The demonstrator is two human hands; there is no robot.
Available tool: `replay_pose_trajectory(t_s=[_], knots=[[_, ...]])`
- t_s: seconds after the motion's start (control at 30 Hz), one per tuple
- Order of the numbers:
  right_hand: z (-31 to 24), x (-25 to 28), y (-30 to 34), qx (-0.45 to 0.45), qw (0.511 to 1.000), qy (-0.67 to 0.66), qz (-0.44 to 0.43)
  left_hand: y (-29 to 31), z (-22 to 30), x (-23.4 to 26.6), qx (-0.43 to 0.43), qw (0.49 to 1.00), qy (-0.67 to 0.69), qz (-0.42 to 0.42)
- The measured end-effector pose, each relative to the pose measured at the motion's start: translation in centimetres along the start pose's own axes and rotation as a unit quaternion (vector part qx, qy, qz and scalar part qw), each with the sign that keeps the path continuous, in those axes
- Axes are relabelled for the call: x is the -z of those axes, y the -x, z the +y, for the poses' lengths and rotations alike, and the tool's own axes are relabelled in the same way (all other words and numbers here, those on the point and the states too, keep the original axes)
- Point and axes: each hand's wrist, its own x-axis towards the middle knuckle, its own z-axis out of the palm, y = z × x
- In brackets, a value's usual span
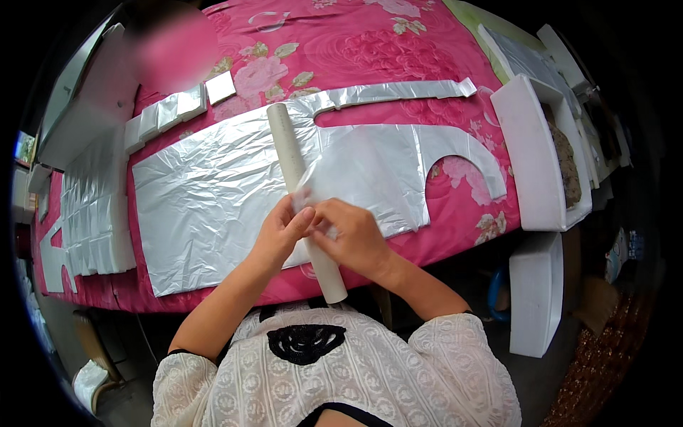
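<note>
Left of a white box (pixel 525 160) holding something brown (pixel 565 165), both hands (pixel 286 226) (pixel 350 231) pinch clear film (pixel 359 171).

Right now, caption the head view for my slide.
Left hand and right hand hold translucent film over a tube lying across silver sheeting on pink cloth.

A table covered with a bright pink cloth printed with pale roses and green-brown leaves (pixel 398 67) spreads beneath everything. At the table's right end sits an open, rectangular white foam box (pixel 523 156), a lumpy brown mass (pixel 565 164) inside it. Below the table's right end stands a second white foam box (pixel 537 299), and left of it, in the table's shadow, a curved blue thing (pixel 494 302). A pale green surface (pixel 466 18) adjoins the table's far right corner. Below the table's near left corner, a white cloth (pixel 90 377) lies over a tan chair-like frame (pixel 91 343).
</note>
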Motion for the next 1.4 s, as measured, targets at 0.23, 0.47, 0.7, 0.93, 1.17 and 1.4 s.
replay_pose_trajectory(t_s=[0.23,0.47,0.7,0.93,1.17,1.4], knots=[[-3.6,-2.5,3.5,0.094,0.993,0.07,-0.03,5.6,1.6,14.2,0.11,0.989,-0.003,0.102],[-2.0,-1.2,6.7,-0.22,0.934,0.22,-0.175,9.6,2.7,23.5,0.17,0.942,-0.197,0.21],[-1.2,0.1,7.5,-0.296,0.926,0.137,-0.188,8.2,3.0,25.3,0.12,0.924,-0.269,0.244],[-0.9,0.5,8.0,-0.309,0.923,0.126,-0.193,6.4,4.3,18.5,-0.23,0.596,-0.716,0.283],[-0.8,0.9,7.5,-0.302,0.921,0.126,-0.21,-1.0,-1.5,2.8,-0.304,0.768,-0.558,0.081],[0.7,2.1,3.8,-0.285,0.918,0.089,-0.26,-2.6,-5.0,2.0,-0.228,0.731,-0.638,0.079]])
